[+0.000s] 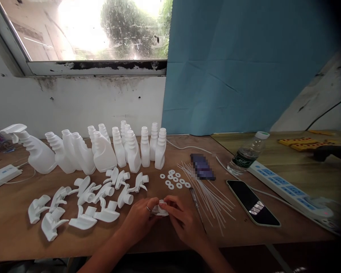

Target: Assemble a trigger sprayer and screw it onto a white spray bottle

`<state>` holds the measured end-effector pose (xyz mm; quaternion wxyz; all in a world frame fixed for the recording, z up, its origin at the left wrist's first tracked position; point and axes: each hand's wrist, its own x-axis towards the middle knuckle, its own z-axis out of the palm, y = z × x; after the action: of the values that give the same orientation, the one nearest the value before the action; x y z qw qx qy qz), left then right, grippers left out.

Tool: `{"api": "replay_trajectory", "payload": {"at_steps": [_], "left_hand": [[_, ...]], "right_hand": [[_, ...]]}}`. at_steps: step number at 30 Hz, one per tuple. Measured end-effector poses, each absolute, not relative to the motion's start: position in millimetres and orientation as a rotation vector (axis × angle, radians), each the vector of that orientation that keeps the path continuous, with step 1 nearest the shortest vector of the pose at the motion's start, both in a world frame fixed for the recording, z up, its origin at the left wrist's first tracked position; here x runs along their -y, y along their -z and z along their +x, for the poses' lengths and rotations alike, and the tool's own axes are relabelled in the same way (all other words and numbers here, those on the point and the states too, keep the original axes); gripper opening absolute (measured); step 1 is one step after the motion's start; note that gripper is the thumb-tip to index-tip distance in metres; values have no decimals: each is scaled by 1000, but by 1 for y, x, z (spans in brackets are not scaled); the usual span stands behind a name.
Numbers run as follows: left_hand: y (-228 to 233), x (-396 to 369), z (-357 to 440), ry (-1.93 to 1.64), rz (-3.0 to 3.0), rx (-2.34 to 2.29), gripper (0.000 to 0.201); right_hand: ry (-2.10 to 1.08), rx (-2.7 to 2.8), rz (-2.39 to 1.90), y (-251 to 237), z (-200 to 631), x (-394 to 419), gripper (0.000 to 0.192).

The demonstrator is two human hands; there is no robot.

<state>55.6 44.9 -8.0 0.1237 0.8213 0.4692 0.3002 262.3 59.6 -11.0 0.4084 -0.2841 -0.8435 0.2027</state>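
Both my hands meet near the table's front edge around one white spray trigger head (160, 209). My left hand (140, 220), with a ring on one finger, grips it from the left. My right hand (182, 219) pinches it from the right. Most of the trigger head is hidden by my fingers. Just behind my hands lie several small white washers (174, 179). A fan of thin white dip tubes (207, 191) lies to the right of my right hand.
Several loose trigger heads (86, 201) lie at the left; behind them stand several white bottles (116, 149). A phone (252, 203), a water bottle (246, 153), a white power strip (290, 191) and a dark card (202, 166) lie on the wooden table (17, 239) to the right.
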Motion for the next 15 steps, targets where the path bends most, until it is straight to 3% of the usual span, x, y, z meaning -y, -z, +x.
{"api": "replay_trajectory", "payload": {"at_steps": [7, 15], "left_hand": [[1, -44, 56, -822, 2456, -1332, 35], [1, -46, 54, -796, 2531, -1283, 28]], "right_hand": [[-521, 2142, -869, 7, 261, -56, 23], [-496, 2165, -862, 23, 257, -60, 27]]}}
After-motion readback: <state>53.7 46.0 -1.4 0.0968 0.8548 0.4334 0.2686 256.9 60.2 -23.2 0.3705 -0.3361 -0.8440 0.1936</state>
